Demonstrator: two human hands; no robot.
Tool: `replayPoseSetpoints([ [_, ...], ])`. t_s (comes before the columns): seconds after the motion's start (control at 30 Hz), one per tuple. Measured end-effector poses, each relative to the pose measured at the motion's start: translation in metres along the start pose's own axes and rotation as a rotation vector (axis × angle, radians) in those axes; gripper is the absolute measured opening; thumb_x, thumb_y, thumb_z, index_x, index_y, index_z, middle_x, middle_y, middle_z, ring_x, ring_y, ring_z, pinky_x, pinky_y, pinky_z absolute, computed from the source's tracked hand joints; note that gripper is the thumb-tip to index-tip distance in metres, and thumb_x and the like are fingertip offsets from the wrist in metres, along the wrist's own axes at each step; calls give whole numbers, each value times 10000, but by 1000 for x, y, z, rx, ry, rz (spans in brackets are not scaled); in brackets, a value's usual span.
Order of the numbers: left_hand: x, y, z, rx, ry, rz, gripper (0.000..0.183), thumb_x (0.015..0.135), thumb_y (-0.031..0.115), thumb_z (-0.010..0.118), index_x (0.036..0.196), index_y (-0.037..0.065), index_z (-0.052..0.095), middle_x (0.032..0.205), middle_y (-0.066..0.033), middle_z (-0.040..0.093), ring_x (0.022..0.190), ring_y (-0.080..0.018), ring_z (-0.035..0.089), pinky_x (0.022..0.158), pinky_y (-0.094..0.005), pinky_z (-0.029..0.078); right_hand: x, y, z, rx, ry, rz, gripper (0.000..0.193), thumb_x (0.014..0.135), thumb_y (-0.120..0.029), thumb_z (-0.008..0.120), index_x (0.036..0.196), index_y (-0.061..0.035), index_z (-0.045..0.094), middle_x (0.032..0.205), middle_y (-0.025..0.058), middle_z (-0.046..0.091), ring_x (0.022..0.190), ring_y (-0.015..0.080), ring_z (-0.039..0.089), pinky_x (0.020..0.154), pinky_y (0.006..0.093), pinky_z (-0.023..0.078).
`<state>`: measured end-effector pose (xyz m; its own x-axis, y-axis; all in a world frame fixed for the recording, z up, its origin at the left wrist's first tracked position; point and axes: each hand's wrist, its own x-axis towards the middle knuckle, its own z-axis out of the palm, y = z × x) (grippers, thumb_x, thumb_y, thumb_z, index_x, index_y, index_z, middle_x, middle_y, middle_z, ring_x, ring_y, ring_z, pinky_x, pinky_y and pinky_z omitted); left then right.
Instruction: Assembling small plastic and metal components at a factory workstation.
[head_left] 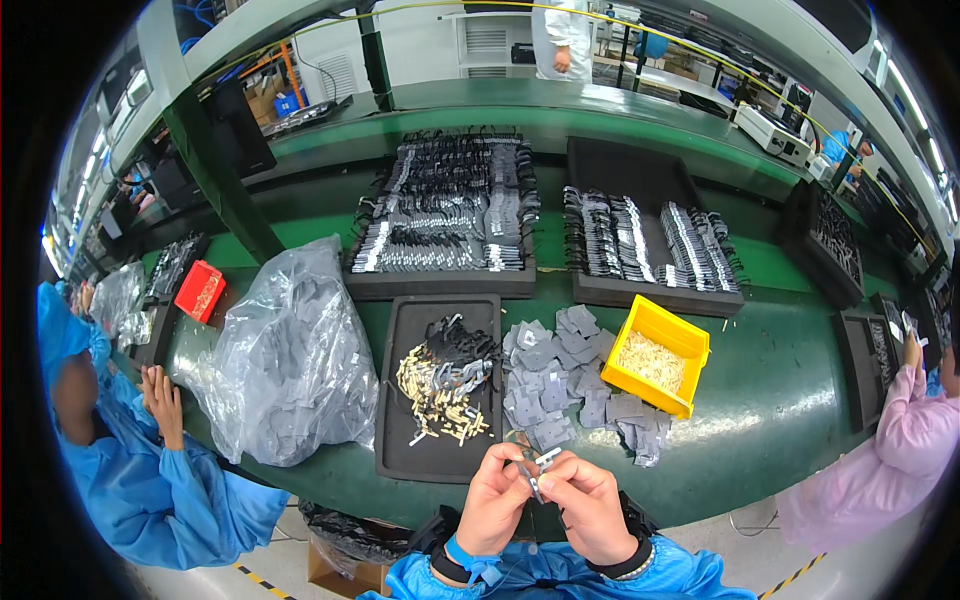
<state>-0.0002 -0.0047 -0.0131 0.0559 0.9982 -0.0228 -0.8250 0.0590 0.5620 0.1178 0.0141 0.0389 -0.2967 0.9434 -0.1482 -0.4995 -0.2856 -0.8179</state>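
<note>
Both of my hands meet at the near edge of the green bench. My left hand [497, 497] and my right hand [588, 505] pinch one small grey metal part [538, 470] between their fingertips. Just beyond them lies a heap of flat grey pads [560, 385]. To the left of that heap, a black tray [400, 400] carries dark clips and pale small pieces [445, 385]. A yellow bin [655, 355] of pale small pieces stands to the right of the pads.
A clear plastic bag [290, 355] of grey parts lies at left. Two large black trays [450, 215] [650, 235] of finished parts sit further back. A person in blue [120, 460] sits at left, a person in pink [900, 440] at right. A red bin [200, 290] stands far left.
</note>
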Motion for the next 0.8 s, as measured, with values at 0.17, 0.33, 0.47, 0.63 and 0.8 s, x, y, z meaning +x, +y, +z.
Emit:
replayPoseSetpoints([
  [0.17, 0, 0, 1, -2, -16, 5, 273, 869, 65, 566, 1088, 89, 406, 947, -51, 556, 886, -131, 533, 779, -270, 426, 0, 2, -1, -11, 2, -12, 88, 818, -21, 590, 733, -9, 568, 769, 35, 522, 716, 93, 483, 639, 222, 371],
  [0.33, 0, 1, 2, 15, -12, 3, 269, 870, 86, 574, 1079, 88, 405, 929, -48, 554, 868, -125, 528, 758, -263, 420, 0, -2, 2, -29, 9, -1, 87, 820, -32, 592, 736, -14, 576, 770, 26, 518, 687, 82, 466, 594, 202, 341],
  [0.47, 0, 1, 3, 34, -3, 0, 267, 867, 94, 580, 1071, 90, 408, 920, -45, 552, 861, -121, 525, 752, -258, 417, 0, 0, 1, -36, 0, -9, 80, 818, -27, 592, 740, -16, 580, 768, 18, 513, 695, 82, 462, 610, 208, 343],
  [0.63, 0, 1, 3, 32, -2, 1, 264, 865, 89, 583, 1066, 89, 411, 916, -43, 551, 859, -119, 524, 747, -255, 416, 0, 2, 0, -42, -12, -27, 90, 824, -5, 578, 736, -19, 575, 770, 13, 509, 719, 80, 455, 647, 221, 350],
  [0.8, 0, 1, 3, 29, -4, 15, 264, 862, 77, 584, 1062, 87, 413, 914, -40, 549, 859, -117, 522, 747, -253, 414, 0, 3, -1, -53, -21, -31, 92, 827, -4, 574, 737, -17, 572, 777, 13, 512, 726, 79, 461, 651, 220, 355],
])
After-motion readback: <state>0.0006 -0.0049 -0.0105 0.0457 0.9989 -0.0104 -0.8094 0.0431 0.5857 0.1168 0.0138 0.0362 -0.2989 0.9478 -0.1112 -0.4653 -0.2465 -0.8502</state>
